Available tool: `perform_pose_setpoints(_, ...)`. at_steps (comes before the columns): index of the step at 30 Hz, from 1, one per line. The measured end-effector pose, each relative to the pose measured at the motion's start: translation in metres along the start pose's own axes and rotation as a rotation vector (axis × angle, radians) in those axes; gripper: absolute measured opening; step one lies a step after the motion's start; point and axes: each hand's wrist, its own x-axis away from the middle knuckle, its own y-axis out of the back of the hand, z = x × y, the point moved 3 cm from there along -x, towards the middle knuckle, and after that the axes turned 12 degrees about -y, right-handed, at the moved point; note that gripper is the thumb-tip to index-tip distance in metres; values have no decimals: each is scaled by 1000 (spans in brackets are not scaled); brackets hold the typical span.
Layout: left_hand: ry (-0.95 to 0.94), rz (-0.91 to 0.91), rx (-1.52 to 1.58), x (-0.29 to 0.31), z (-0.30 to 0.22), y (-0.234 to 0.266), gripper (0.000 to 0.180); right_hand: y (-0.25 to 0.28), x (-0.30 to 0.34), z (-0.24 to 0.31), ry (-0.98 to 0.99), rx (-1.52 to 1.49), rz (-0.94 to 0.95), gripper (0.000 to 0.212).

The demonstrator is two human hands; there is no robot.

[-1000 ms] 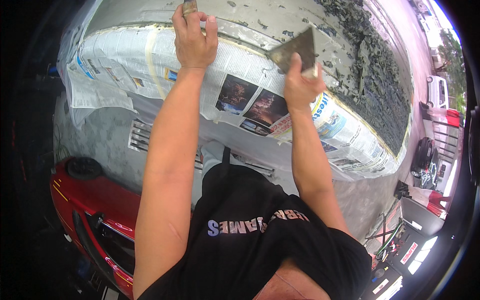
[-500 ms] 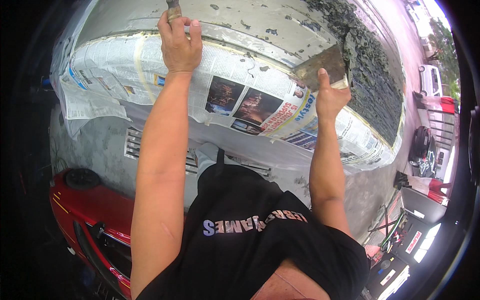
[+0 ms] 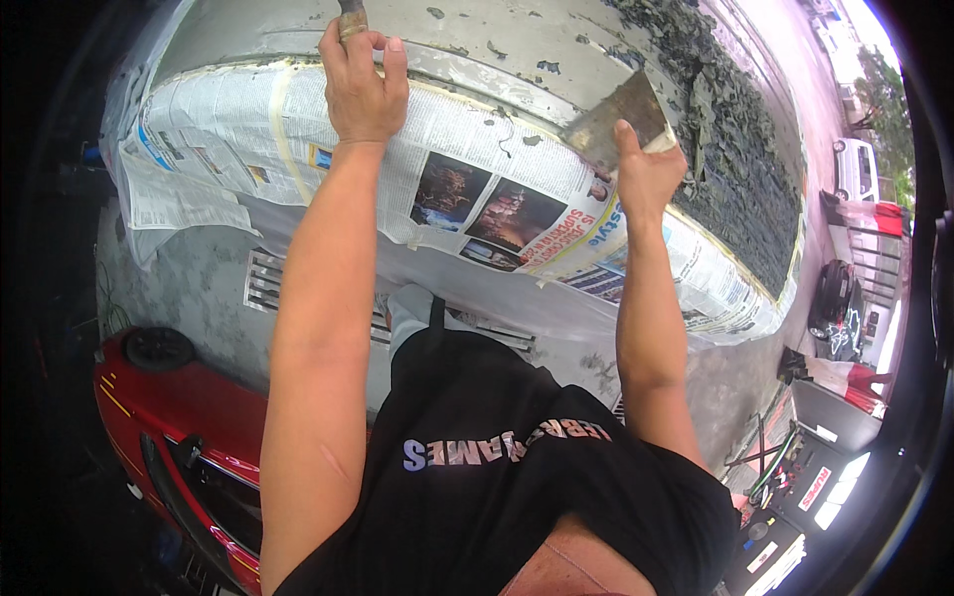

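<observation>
Grey panel [image 3: 258,28] up top in the head view, newspaper [image 3: 214,114] along its edge, dark crinkled coating [image 3: 740,164] at right. Right hand [image 3: 651,179] grips a flat metal scraper [image 3: 638,99] near that edge. Left hand [image 3: 366,99] has fingers round 1 tool handle [image 3: 352,22], far end cropped. 1 red car [image 3: 199,407] sits lower left.
</observation>
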Motion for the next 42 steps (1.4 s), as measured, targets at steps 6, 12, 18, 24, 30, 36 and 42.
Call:
perform_pose_setpoints(6,68,3,67,0,-3,0,25,-31,6,16,-14,176,-21,24)
perform_pose_setpoints(12,21,-2,49,-3,-3,-2,25,-9,2,14,-111,94,34,24)
perform_pose_setpoints(18,84,3,92,0,-4,3,23,-30,-8,30,-103,115,-72,25)
perform_pose_setpoints(24,45,4,14,-1,-3,-1,25,39,-27,-4,-256,-162,-68,28)
perform_pose_setpoints(30,34,-2,27,-2,-2,-2,26,26,-26,-28,-326,-94,11,28)
perform_pose_setpoints(36,35,8,36,1,-3,-1,25,45,-39,-29,-264,-68,53,27)
perform_pose_setpoints(42,40,8,7,1,-2,0,25,31,-39,-9,-206,139,8,26)
